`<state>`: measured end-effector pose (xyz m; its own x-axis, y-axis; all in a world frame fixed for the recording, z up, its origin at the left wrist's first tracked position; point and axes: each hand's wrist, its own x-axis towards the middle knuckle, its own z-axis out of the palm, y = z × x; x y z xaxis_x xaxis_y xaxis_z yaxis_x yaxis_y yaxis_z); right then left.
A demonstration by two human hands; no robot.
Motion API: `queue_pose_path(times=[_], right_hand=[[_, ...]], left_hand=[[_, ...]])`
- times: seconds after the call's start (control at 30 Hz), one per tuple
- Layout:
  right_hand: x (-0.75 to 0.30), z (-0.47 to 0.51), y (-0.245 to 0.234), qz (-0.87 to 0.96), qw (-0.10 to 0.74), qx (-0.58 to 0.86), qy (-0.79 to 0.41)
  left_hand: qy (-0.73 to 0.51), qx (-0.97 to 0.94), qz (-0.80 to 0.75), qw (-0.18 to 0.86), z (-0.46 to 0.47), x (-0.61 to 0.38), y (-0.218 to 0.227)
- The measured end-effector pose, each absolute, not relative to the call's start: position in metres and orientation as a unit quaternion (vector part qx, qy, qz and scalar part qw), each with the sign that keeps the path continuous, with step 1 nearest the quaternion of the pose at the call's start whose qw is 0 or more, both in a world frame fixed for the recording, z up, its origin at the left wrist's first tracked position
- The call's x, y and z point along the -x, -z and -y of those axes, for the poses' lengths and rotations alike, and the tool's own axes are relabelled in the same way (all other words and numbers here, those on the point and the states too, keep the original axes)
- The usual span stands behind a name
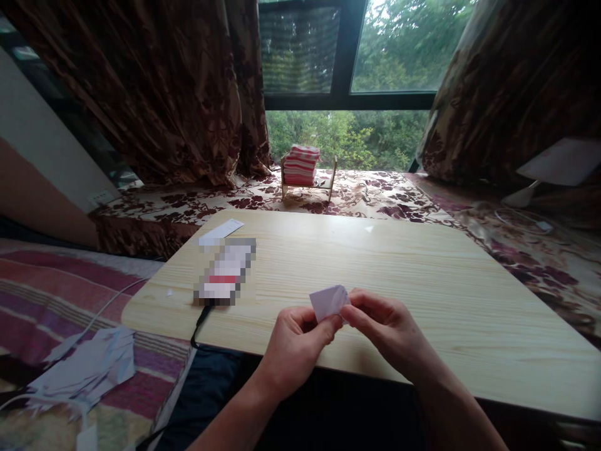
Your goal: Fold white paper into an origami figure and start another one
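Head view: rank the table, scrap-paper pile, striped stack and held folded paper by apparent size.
1. table
2. scrap-paper pile
3. striped stack and folded paper: these look about alike. The stack sits much farther off, so I won't rank them.

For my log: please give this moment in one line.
left hand: pinches paper | right hand: pinches paper | paper: folded, over table
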<state>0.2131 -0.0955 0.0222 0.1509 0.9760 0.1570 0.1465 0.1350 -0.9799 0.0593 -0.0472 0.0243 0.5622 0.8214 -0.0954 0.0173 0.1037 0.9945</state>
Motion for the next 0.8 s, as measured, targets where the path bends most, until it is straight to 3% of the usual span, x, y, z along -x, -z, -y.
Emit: queue_pose_path(times=[0.27, 0.4, 0.6, 0.8], right_hand=[[-0.209, 0.095, -0.018, 0.469, 0.592, 0.535, -0.378], [-0.234, 0.095, -0.016, 0.373, 0.654, 0.601, -0.270], [-0.220, 0.110, -0.026, 0.470, 0.552, 0.597, -0.343], [-0.203, 0.111, -0.025, 0.477, 0.551, 0.588, -0.349]], left_hand=[[-0.332, -0.618, -0.315, 0.639, 0.052, -0.059, -0.034], [-0.316, -0.593, -0.362, 0.646, 0.056, -0.057, -0.030], [-0.338, -0.549, -0.371, 0.669, 0.058, -0.060, -0.024], [-0.309, -0.554, -0.361, 0.684, 0.052, -0.055, -0.034]])
